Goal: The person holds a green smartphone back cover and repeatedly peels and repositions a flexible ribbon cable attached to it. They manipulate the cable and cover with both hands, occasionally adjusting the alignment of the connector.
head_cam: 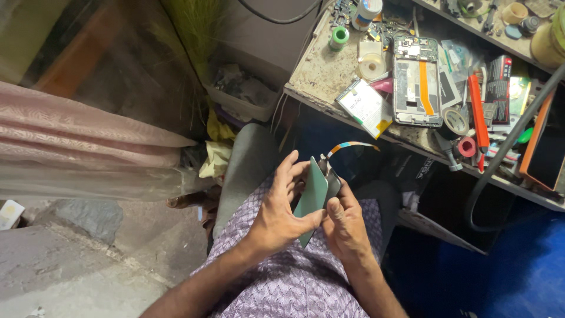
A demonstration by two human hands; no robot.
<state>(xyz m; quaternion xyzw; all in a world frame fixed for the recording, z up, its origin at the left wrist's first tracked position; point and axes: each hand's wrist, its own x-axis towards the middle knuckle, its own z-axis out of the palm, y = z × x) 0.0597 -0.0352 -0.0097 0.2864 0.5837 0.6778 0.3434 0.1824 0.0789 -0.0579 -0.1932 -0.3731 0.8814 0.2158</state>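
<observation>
We grip green phone panel with left hand and right hand; ribbon cable dangles above panel, separation seemingly half done.

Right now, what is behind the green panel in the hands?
Behind the green panel a dark phone body shows, with a coloured flex ribbon rising from its top. Its lower part is covered by both hands.

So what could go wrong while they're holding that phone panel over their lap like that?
The thin green panel is pinched edge-on between the left hand and right hand; it might flex or crack. Its striped ribbon cable dangles free and could snag or tear. With nothing but the lap beneath, a slip may drop it to the floor.
</observation>
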